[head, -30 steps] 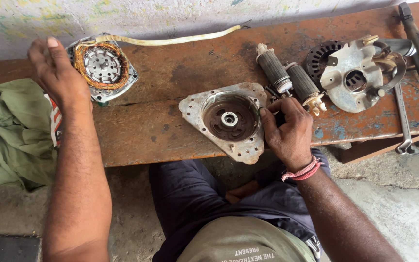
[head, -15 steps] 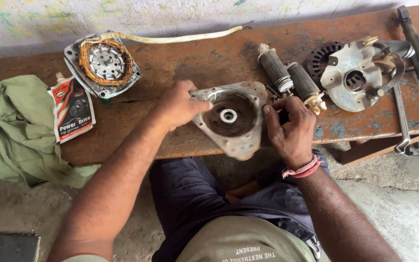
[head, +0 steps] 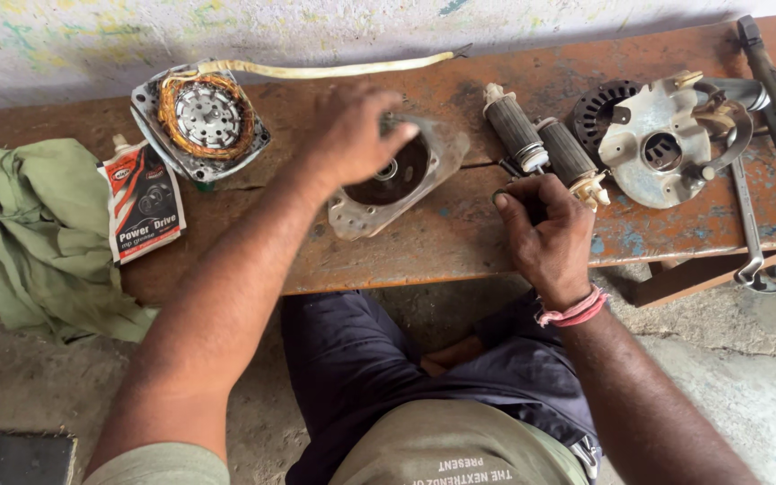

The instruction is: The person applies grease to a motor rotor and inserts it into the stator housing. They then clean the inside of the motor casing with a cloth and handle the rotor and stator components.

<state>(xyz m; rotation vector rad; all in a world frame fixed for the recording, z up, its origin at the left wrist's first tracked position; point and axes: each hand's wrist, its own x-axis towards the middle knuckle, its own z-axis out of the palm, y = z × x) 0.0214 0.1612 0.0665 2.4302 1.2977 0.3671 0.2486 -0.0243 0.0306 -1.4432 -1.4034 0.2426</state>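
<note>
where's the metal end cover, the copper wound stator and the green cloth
metal end cover (head: 357, 214), head view, bare lower-left flange
copper wound stator (head: 208, 115), head view, silver centre
green cloth (head: 33, 233), head view, middle folds

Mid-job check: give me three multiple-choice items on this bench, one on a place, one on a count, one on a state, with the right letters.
1. Where does the copper-wound stator lie relative to the left hand?
A. to its left
B. to its right
C. under it

2. How many cylindrical rotors lie side by side above the right hand?
A. one
B. two
C. four

3. How does the grey housing plate sit?
A. flat on the bench
B. tilted, one edge lifted
C. hanging off the bench edge

Key: 1 A, it sits at the bench's left end; 2 B, two ribbed cylinders show; 3 B, the left hand's grip raises its upper edge.
</note>
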